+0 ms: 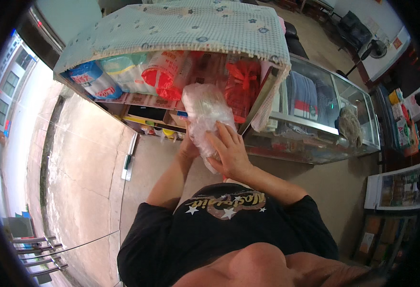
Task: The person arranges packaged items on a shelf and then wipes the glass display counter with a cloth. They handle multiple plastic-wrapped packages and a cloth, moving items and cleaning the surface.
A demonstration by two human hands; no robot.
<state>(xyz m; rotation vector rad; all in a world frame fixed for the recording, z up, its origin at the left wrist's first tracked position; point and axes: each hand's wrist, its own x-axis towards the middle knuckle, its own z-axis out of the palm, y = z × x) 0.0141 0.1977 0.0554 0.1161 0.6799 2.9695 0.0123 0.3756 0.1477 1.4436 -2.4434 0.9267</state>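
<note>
A long bundle in crinkled clear plastic film (210,107) is held between my hands in front of the shelf. My left hand (190,143) grips it from the left and below, its fingers mostly hidden behind the bundle. On the near part of the film lies my right hand (231,152), fingers spread over the wrap. What is inside the plastic cannot be made out clearly. The bundle's far end reaches the opening of the shelf unit, between red-and-clear plastic packs (165,73) and a knotted red plastic bag (244,86).
A patterned blue cloth (181,27) covers the shelf unit's top. Blue packaged goods (95,79) stand at its left end. To the right is a glass display case (314,104) with folded textiles. A cracked concrete strip (84,168) lies outside, left. A fan (377,48) stands farther back.
</note>
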